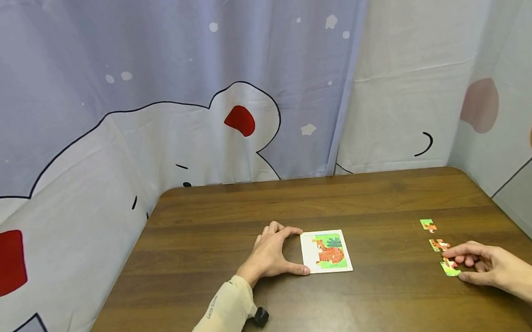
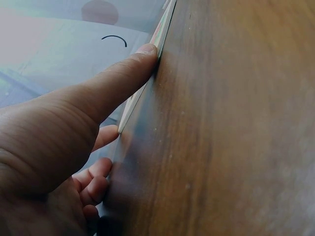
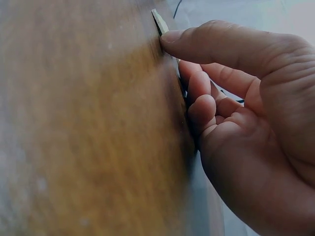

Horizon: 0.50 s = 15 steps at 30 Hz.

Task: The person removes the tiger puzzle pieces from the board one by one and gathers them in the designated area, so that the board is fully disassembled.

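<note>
A square puzzle board [image 1: 309,254] with a white border lies on the table, showing an orange tiger on green. My left hand [image 1: 268,254] holds it at its left edge, index finger at the far corner and thumb at the near corner. To the right, my right hand [image 1: 494,269] pinches the nearest loose puzzle piece [image 1: 449,269] between thumb and index finger, the other fingers curled in. In the right wrist view the thumb touches the thin edge of that piece [image 3: 158,20], which lies flat or nearly so; I cannot tell whether it is lifted.
Two more puzzle pieces lie beyond my right hand: a middle piece [image 1: 438,245] close to the index finger and a far piece [image 1: 428,224]. The brown wooden table [image 1: 384,306] meets a patterned curtain [image 1: 191,145] at its back and sides.
</note>
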Each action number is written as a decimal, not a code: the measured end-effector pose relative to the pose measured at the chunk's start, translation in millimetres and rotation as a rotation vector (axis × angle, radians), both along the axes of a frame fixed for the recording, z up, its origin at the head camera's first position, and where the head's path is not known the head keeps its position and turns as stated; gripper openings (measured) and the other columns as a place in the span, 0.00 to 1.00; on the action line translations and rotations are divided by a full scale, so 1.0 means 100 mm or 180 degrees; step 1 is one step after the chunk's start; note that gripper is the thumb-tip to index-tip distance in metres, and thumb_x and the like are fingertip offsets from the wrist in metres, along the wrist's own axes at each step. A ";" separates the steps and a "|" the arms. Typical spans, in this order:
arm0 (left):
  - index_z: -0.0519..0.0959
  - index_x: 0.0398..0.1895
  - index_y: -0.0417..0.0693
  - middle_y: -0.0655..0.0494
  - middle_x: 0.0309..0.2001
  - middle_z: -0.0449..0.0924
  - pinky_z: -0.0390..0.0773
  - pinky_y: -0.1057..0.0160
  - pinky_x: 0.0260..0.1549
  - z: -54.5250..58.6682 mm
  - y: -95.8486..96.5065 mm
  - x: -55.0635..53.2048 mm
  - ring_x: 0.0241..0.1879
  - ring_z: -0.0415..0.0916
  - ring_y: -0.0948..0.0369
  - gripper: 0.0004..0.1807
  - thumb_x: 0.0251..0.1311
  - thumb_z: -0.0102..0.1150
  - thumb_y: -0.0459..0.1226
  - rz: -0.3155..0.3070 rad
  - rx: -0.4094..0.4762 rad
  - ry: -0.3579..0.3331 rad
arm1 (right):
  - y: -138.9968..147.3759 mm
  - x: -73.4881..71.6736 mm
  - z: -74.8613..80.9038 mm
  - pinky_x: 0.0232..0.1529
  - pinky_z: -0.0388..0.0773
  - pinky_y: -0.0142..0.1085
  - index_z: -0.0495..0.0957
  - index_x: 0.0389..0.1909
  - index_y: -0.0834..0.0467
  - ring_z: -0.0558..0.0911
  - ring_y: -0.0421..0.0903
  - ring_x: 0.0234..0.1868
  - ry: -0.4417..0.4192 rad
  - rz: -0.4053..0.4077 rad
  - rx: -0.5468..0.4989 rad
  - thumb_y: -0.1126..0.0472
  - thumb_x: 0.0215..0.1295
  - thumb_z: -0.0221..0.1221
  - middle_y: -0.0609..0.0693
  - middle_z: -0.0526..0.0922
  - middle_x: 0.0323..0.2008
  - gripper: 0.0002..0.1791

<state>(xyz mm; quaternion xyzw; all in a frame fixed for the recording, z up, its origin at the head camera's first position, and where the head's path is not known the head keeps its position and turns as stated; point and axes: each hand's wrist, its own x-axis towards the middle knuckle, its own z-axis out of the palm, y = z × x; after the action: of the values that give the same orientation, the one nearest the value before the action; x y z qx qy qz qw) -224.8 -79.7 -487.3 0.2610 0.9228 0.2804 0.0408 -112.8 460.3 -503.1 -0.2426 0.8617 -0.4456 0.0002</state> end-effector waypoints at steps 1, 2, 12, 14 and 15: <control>0.81 0.75 0.64 0.56 0.57 0.72 0.67 0.52 0.55 0.00 0.00 0.00 0.54 0.68 0.57 0.54 0.40 0.92 0.64 0.0001 0.0002 0.0002 | 0.00 0.00 0.00 0.37 0.77 0.33 0.82 0.64 0.65 0.77 0.41 0.43 -0.0013 0.0001 -0.0006 0.81 0.67 0.68 0.43 0.88 0.50 0.26; 0.81 0.75 0.64 0.56 0.57 0.73 0.67 0.52 0.55 0.01 0.00 0.00 0.54 0.68 0.57 0.54 0.40 0.92 0.64 0.0002 0.0003 0.0004 | 0.00 0.00 0.00 0.37 0.78 0.33 0.82 0.64 0.65 0.77 0.41 0.43 -0.0025 -0.0002 -0.0014 0.81 0.67 0.68 0.43 0.88 0.51 0.26; 0.81 0.75 0.64 0.56 0.57 0.72 0.67 0.52 0.56 0.01 0.00 0.00 0.55 0.68 0.57 0.54 0.40 0.92 0.64 0.0018 0.0017 0.0008 | 0.00 -0.01 0.01 0.37 0.78 0.35 0.80 0.65 0.67 0.77 0.42 0.44 -0.0146 0.0013 -0.0094 0.81 0.70 0.65 0.46 0.86 0.49 0.24; 0.81 0.75 0.64 0.56 0.57 0.72 0.67 0.52 0.56 0.01 -0.01 0.00 0.54 0.68 0.57 0.54 0.39 0.92 0.64 0.0020 0.0015 0.0007 | 0.00 0.00 0.02 0.38 0.79 0.35 0.80 0.65 0.68 0.77 0.43 0.44 -0.0199 -0.0003 -0.0126 0.81 0.70 0.65 0.47 0.85 0.49 0.24; 0.81 0.75 0.64 0.56 0.57 0.72 0.67 0.52 0.56 0.01 -0.01 0.00 0.54 0.68 0.57 0.54 0.39 0.92 0.64 0.0023 0.0014 0.0005 | -0.01 0.00 0.02 0.38 0.79 0.35 0.80 0.65 0.68 0.77 0.42 0.44 -0.0235 -0.0042 -0.0137 0.80 0.71 0.65 0.47 0.85 0.48 0.23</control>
<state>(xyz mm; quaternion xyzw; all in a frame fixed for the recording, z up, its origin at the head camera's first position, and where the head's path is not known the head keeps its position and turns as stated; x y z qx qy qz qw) -224.4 -80.2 -486.3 0.2580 0.9231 0.2824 0.0385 -112.4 459.6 -501.3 -0.2203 0.8529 -0.4727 0.0239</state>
